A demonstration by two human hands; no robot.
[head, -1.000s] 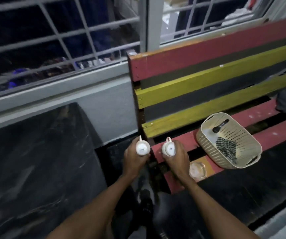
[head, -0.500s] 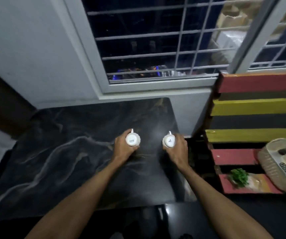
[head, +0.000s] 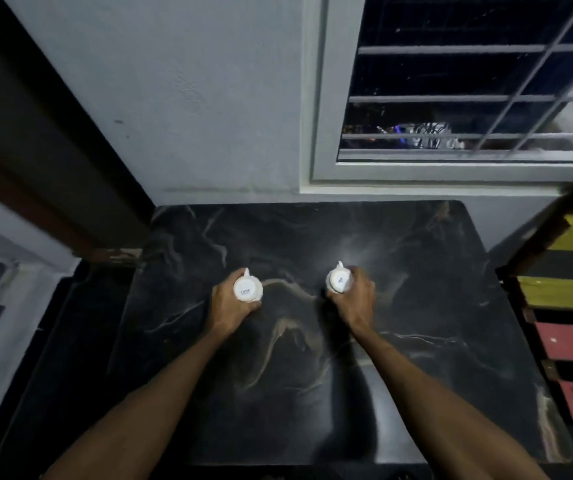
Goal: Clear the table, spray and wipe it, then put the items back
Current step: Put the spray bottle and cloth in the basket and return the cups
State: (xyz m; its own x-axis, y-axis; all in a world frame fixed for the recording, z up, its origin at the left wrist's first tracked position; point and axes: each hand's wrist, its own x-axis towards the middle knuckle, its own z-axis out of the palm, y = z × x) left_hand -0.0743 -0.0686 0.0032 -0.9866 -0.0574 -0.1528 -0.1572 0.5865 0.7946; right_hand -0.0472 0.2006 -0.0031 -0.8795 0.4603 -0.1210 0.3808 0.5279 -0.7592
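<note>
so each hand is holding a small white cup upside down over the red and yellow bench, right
Not quite. The left hand and right hand hold the small white cups upside down over the black marble table, not the bench, as the head view shows.

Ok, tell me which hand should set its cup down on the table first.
Either: the left hand and right hand each grip an upturned white cup, left cup and right cup, above bare dark marble table. Neither looks better placed.

Black pale-veined table (head: 416, 306); two white, perhaps logo-printed cups (head: 246, 289).
</note>
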